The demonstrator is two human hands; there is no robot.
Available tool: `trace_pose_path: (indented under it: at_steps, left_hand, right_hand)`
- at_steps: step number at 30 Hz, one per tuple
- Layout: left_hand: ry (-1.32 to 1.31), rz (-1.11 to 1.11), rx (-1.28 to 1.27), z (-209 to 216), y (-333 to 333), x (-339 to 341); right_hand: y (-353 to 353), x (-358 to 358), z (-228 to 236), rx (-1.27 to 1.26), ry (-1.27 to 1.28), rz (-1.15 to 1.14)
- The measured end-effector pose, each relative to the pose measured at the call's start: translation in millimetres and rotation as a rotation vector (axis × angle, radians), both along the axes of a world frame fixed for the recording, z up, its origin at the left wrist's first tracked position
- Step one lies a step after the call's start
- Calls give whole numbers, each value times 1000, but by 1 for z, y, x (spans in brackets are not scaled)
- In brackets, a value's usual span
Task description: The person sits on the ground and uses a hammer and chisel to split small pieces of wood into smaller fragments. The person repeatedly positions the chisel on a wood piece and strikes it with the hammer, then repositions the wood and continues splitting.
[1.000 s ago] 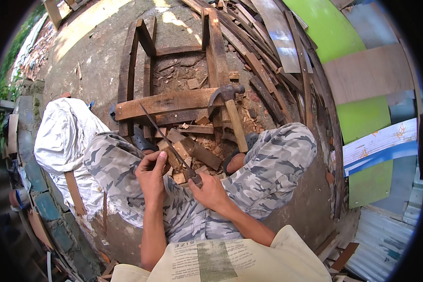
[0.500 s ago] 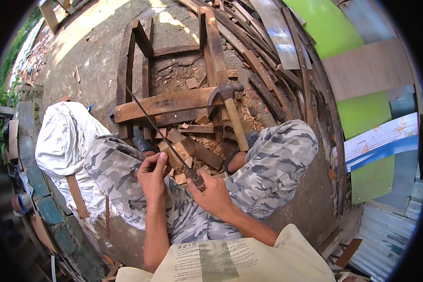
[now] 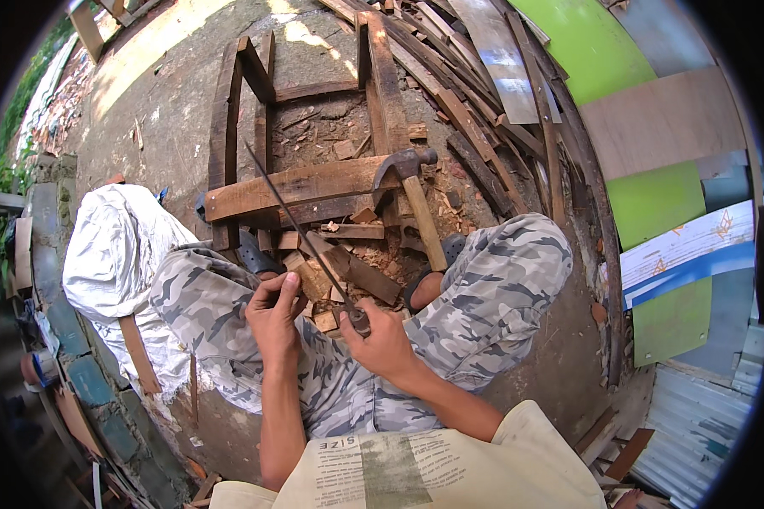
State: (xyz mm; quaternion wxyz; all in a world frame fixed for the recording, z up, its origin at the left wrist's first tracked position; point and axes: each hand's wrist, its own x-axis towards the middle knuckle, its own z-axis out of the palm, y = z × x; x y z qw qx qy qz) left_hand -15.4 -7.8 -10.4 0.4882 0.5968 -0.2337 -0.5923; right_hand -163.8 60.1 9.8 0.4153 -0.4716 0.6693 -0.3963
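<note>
My right hand (image 3: pixel 382 341) is closed round the brown handle of a tool with a long, thin, dark blade (image 3: pixel 301 227). The blade slants up and away to the left, over a wooden beam (image 3: pixel 293 188), and is seen nearly edge-on, so its exact kind is unclear. My left hand (image 3: pixel 275 321) is held beside the blade, thumb and fingertips pinched together; anything between them is too small to make out. Beyond my hands stands a dark wooden frame (image 3: pixel 222 136). A claw hammer (image 3: pixel 423 210) hangs by its head at the beam's right end, handle pointing toward me.
Wood offcuts (image 3: pixel 367 276) and chips lie between my crossed legs. Long planks (image 3: pixel 458 110) are piled at the far right, beside coloured sheet panels (image 3: pixel 666 127). A white sack (image 3: pixel 115 254) sits at my left, next to a low block wall (image 3: pixel 93 386).
The tool's blade has swung to the right, away from my left fingertips, and its tip has shifted right and slightly up. My left hand has barely moved and stays pinched.
</note>
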Motion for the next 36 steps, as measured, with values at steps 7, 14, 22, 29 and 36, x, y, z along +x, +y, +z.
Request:
trace_pose_path:
  at_steps: [7,14,22,29,36]
  left_hand:
    - [-20,37,-21,-12,-1,6]
    - [-17,40,-5,-7,1,2]
    - [-24,73,11,-5,3,1]
    - [-31,100,9,-3,3,2]
    - [-30,32,-1,-7,3,8]
  right_hand:
    - [9,-5,-22,168,150,123]
    - [5,-7,-6,146,56,100]
    - [-1,-9,21,62,-21,59]
    - [0,-8,-2,111,82,134]
    - [10,-2,-19,276,166,185]
